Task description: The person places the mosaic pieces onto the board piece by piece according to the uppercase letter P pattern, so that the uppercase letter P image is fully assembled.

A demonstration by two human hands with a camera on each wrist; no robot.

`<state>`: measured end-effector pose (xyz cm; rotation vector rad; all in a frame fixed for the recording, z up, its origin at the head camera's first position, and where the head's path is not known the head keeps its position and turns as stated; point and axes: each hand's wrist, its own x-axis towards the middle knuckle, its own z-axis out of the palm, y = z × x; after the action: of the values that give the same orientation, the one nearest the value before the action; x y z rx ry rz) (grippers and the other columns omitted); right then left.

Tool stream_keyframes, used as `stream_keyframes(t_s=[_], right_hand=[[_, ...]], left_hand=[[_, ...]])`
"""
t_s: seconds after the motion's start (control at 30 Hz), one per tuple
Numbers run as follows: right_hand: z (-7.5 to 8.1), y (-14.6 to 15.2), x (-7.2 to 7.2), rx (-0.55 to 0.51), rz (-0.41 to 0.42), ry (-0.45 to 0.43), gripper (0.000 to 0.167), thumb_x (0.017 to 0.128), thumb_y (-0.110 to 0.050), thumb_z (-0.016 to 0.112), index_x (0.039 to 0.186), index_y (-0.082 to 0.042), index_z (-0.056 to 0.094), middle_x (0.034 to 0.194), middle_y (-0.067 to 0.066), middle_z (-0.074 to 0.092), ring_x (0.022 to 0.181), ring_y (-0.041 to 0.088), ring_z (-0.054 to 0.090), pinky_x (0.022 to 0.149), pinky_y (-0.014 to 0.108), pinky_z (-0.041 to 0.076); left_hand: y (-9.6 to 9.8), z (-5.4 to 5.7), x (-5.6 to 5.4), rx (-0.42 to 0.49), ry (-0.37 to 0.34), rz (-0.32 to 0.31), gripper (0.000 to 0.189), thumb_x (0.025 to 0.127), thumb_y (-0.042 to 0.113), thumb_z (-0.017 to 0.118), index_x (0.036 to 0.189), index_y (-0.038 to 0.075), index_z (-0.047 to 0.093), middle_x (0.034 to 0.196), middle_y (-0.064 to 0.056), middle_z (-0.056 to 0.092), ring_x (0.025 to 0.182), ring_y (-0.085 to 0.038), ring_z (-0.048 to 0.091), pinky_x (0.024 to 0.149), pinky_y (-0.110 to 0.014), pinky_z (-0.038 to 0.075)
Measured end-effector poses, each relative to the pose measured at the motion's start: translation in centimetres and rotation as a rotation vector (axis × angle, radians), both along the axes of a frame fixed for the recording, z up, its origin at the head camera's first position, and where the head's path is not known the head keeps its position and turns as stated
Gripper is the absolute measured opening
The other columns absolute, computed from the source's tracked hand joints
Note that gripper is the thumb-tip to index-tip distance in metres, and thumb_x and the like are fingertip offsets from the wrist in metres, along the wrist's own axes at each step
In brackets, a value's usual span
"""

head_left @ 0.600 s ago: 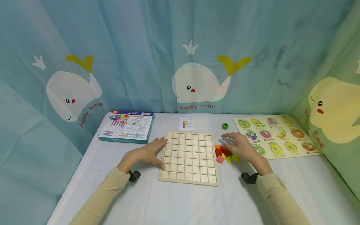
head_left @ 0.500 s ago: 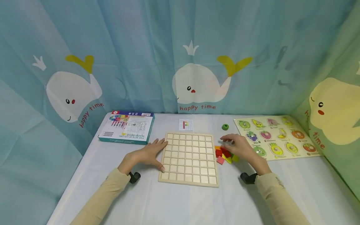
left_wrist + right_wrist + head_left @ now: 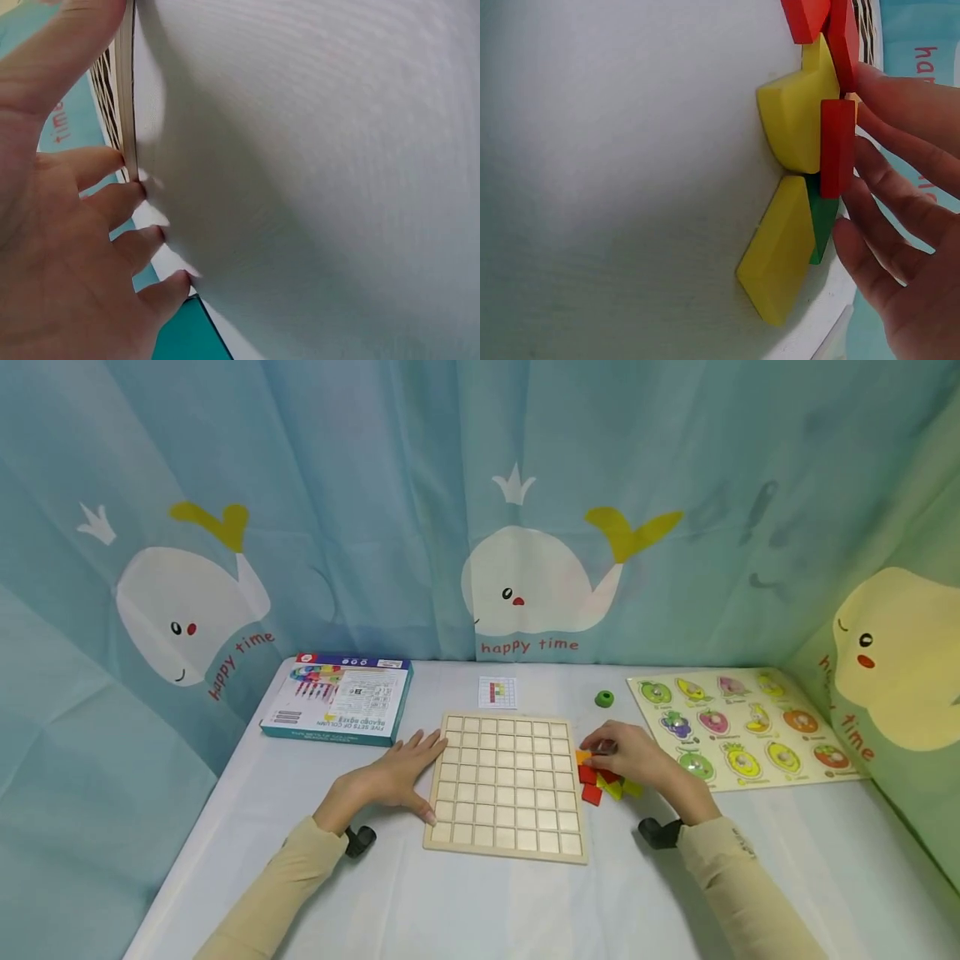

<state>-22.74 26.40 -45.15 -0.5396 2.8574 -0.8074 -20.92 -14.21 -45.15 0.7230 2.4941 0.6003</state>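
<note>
Spread along the left rim of a pale wooden grid board [image 3: 506,787] is my left hand [image 3: 386,774], its thumb at the board's lower left edge. In the left wrist view, the fingertips [image 3: 154,232] meet the board's side and the cloth. My right hand [image 3: 633,756] reaches into a small pile of coloured blocks beside the board's right edge. Its thumb and forefinger stand slightly apart at an orange block [image 3: 582,757]. Red blocks [image 3: 838,150], yellow blocks [image 3: 780,251] and a green block [image 3: 824,217] lie near the fingers in the right wrist view.
A pattern card [image 3: 498,692] lies behind the board, with a green bead [image 3: 604,699] to its right. At the back left lies a boxed toy set [image 3: 337,700]. A fruit puzzle board [image 3: 738,727] occupies the right side. Printed curtains [image 3: 405,510] surround the table.
My right hand has lowered into the blocks, and its thumb and forefinger have drawn closer together. The left hand stays at the board's left rim. The head view has shifted slightly.
</note>
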Motion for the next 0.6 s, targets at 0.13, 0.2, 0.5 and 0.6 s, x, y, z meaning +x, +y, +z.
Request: stream_keyframes(t_s=[0.13, 0.2, 0.5, 0.6], right_hand=[[0.15, -0.22, 0.11, 0.009, 0.010, 0.008, 0.016, 0.088, -0.011, 0.080, 0.103, -0.005, 0.077, 0.092, 0.004, 0.065, 0.081, 0.017, 0.054, 0.070, 0.027, 0.050], [0.16, -0.37, 0.12, 0.009, 0.007, 0.002, 0.016, 0.088, -0.010, 0.080, 0.102, -0.003, 0.075, 0.091, 0.005, 0.064, 0.081, 0.018, 0.053, 0.071, 0.028, 0.049], [-0.21, -0.49, 0.23, -0.033, -0.054, -0.062, 0.014, 0.091, -0.007, 0.076, 0.099, -0.007, 0.065, 0.089, 0.004, 0.067, 0.080, 0.018, 0.056, 0.070, 0.027, 0.052], [-0.05, -0.75, 0.24, -0.059, -0.057, -0.051, 0.009, 0.093, -0.007, 0.073, 0.099, -0.008, 0.067, 0.091, 0.004, 0.070, 0.080, 0.018, 0.058, 0.070, 0.028, 0.053]], left_hand=[[-0.08, -0.03, -0.07, 0.005, 0.001, 0.002, 0.123, 0.074, 0.038, 0.092, 0.165, 0.003, 0.016, 0.173, -0.016, 0.005, 0.160, -0.039, 0.000, 0.129, -0.059, 0.005], [-0.19, -0.05, -0.02, 0.007, 0.001, 0.004, 0.123, 0.073, 0.038, 0.092, 0.165, 0.004, 0.016, 0.173, -0.016, 0.005, 0.160, -0.039, -0.001, 0.129, -0.059, 0.005], [0.08, 0.01, 0.11, 0.020, -0.004, 0.012, 0.124, 0.073, 0.036, 0.092, 0.165, 0.004, 0.016, 0.174, -0.015, 0.004, 0.160, -0.039, -0.002, 0.129, -0.060, 0.003], [0.08, 0.11, 0.20, 0.027, -0.002, 0.025, 0.124, 0.073, 0.036, 0.093, 0.165, 0.004, 0.016, 0.173, -0.015, 0.004, 0.160, -0.039, -0.002, 0.129, -0.060, 0.002]])
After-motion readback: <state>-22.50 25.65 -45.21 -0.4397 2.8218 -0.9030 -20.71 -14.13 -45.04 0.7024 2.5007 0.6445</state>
